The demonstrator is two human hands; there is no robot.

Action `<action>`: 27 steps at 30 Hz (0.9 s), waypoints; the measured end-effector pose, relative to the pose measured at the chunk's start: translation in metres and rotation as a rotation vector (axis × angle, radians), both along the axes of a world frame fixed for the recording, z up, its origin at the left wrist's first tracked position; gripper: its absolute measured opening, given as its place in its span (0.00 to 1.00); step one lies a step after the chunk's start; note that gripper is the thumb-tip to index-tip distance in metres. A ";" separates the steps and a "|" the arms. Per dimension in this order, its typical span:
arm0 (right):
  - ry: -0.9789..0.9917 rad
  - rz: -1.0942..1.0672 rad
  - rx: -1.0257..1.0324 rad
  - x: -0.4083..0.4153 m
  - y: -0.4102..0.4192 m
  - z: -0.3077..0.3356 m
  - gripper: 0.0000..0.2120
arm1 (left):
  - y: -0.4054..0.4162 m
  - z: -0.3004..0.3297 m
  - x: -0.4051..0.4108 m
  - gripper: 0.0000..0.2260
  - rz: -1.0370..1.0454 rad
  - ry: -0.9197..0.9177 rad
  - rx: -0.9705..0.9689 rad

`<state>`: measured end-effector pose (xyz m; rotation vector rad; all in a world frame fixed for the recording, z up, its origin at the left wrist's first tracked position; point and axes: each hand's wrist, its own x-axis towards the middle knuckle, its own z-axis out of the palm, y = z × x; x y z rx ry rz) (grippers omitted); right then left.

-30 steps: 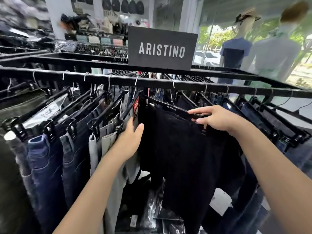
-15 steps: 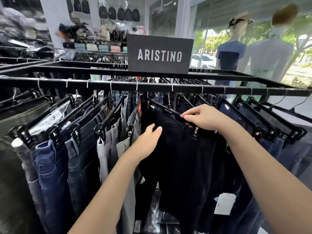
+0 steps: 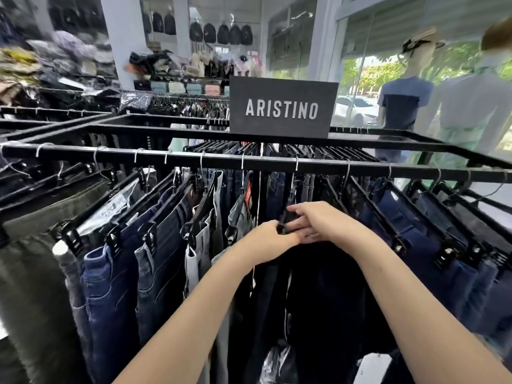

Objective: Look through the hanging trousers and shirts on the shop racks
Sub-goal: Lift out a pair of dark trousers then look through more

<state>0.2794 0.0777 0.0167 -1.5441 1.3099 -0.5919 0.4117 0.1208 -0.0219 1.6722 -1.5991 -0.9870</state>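
At the middle of the rack, through the head camera, I have both forearms reaching forward and slightly inward so that my hands meet over one hanger. My left hand (image 3: pixel 267 241) comes in from the lower left, knuckles up, its fingers curled over the near end of a black clip hanger (image 3: pixel 282 221), pinching it at the clip. My right hand (image 3: pixel 318 221) comes in from the lower right and lies across the same hanger, fingers stretched flat and pointing left, the tips overlapping my left hand; they press rather than grip. Beneath both hands hang the black trousers (image 3: pixel 327 295), clipped to that hanger and falling straight down between my forearms.

The rack rail (image 3: pixel 277 162) runs across the view as a black bar, and every hanger hooks over it by a wire hook. To the left of the black trousers hang a grey pair (image 3: pixel 201 245), then blue jeans (image 3: pixel 108 286), then an olive-green pair (image 3: pixel 30 273) at the far left, all held by clips at the waistband. To the right hang dark navy trousers (image 3: pixel 415 245) in a close row. A white price tag (image 3: pixel 371 367) shows low down on the right.

On top of the rack frame stands a black sign (image 3: pixel 282 106) reading ARISTINO. Behind it on the right, two mannequins (image 3: pixel 404 98) face a window; the far shelves on the left are blurred.
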 end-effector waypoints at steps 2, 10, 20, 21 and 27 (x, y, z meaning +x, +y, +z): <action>-0.040 0.026 0.049 -0.002 0.003 -0.001 0.10 | -0.001 0.000 0.000 0.05 0.082 0.039 -0.015; -0.223 -0.027 0.037 -0.028 0.000 -0.025 0.18 | 0.004 -0.013 -0.017 0.12 0.304 0.309 -0.020; -0.095 -0.018 -0.128 -0.074 -0.015 -0.059 0.13 | -0.034 0.009 -0.050 0.12 0.439 0.271 -0.077; -0.082 -0.002 -0.134 -0.077 -0.015 -0.060 0.12 | -0.036 0.006 -0.052 0.12 0.452 0.258 -0.071; -0.072 0.054 -0.174 -0.087 -0.027 -0.080 0.15 | -0.015 -0.052 -0.070 0.14 0.602 0.348 0.004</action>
